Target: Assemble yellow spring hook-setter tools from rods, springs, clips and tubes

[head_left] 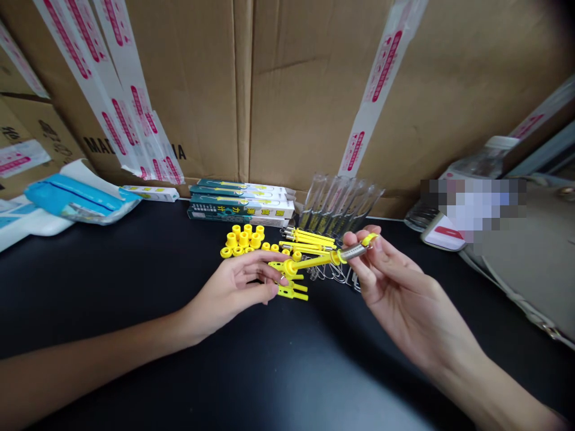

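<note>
Between my two hands a yellow rod (314,261) with a metal spring (353,251) at its right end is held up, slightly tilted. My right hand (395,287) pinches the spring end, where a small yellow piece (370,240) shows at the fingertips. At the other end, my left hand (242,284) has its fingers closed round the rod's yellow end. Under and behind the rod lie flat yellow pieces (294,292), yellow rods with metal ends (309,236) and wire hooks (335,272). Yellow caps and rings (243,239) are grouped behind my left hand.
Clear tubes (336,203) stand behind the parts, beside stacked small boxes (242,203). A blue packet (83,197) lies at the left. At the right are a plastic bottle (480,158), a phone-like object (442,234) and a grey bag (530,257). Large cardboard boxes (305,102) border the black table (215,371).
</note>
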Tool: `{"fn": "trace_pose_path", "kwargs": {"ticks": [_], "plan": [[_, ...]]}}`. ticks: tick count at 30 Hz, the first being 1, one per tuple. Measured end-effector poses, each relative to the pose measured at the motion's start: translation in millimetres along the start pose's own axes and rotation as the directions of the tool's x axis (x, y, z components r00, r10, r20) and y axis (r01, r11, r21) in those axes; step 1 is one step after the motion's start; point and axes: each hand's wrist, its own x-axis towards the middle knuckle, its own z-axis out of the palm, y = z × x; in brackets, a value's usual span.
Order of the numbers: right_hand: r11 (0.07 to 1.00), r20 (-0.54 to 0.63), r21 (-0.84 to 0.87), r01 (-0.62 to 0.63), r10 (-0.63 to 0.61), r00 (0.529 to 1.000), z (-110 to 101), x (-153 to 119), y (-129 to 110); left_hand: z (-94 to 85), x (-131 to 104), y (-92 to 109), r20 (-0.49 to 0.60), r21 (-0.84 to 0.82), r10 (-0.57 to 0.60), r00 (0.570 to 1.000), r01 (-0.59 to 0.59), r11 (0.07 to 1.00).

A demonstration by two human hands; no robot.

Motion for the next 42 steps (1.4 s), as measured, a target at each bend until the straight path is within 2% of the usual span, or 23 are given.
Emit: {"fn": "trace_pose_path", "kwargs": {"ticks": [4,14,18,22,32,36,42], "plan": [[1.000,0.010,-0.006,0.015,-0.015,1.000,-0.3,0.3,0.8,-0.3,0.8,0.3,-0.030,-0.001,0.018,0.999,-0.018,1.000],[0.999,-0.025,-0.029,0.030,-0.031,0.999,-6.6,5.4,4.3,-1.0,1.5,-1.8,-0.029,-0.076,-0.063,0.998,0.061,0.995],[0.999,-0.025,-0.031,0.040,-0.041,0.999,-5.8,4.9,3.4,2.3,2.0,-0.8,-0.056,-0.025,-0.050,0.997,0.049,0.998],[0.996,-0.030,-0.050,0.069,-0.071,0.997,-3.7,5.3,2.5,3.7,1.6,-0.6,-0.019,0.026,-0.018,1.000,0.018,0.999],[0.975,-0.016,-0.163,0.154,-0.159,0.987,-5.6,3.2,4.4,4.2,2.0,-4.0,-0.067,0.008,-0.039,0.997,0.040,0.999],[0.969,0.006,-0.182,0.166,-0.167,0.986,-6.0,2.2,5.4,3.9,1.2,-2.1,-0.054,0.022,-0.043,0.998,0.044,0.999],[0.965,-0.011,-0.207,0.164,-0.170,0.985,-7.5,4.6,5.7,4.0,2.6,1.6,-0.062,-0.064,-0.085,0.994,0.081,0.995]]}}
